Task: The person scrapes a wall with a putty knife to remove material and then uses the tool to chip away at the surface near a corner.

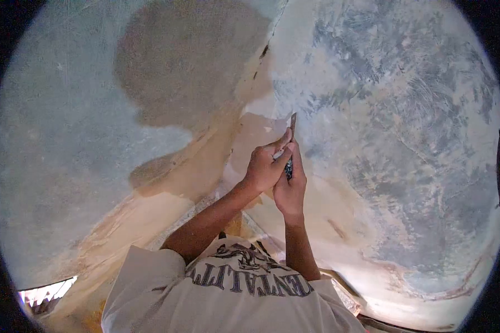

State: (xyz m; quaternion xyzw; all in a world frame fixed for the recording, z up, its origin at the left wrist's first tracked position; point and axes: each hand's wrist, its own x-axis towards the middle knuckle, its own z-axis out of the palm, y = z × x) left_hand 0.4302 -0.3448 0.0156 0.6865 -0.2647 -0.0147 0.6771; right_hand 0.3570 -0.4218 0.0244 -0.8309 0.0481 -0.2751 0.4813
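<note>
Tool (pixel 292 133): narrow, brownish blade (pixel 294 122), speckled dark handle (pixel 288 168).

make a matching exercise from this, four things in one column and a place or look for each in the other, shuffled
Things
1. thin-bladed tool
2. shirt
3. large rounded shadow
4. right-hand surface

Places and looks
A. upper left of the view
B. mottled with blue-grey and pale patches
C. held in the left hand and right hand, blade pointing up the picture
D. pale, with large dark lettering

Right pairs: 1-C, 2-D, 3-A, 4-B
</note>
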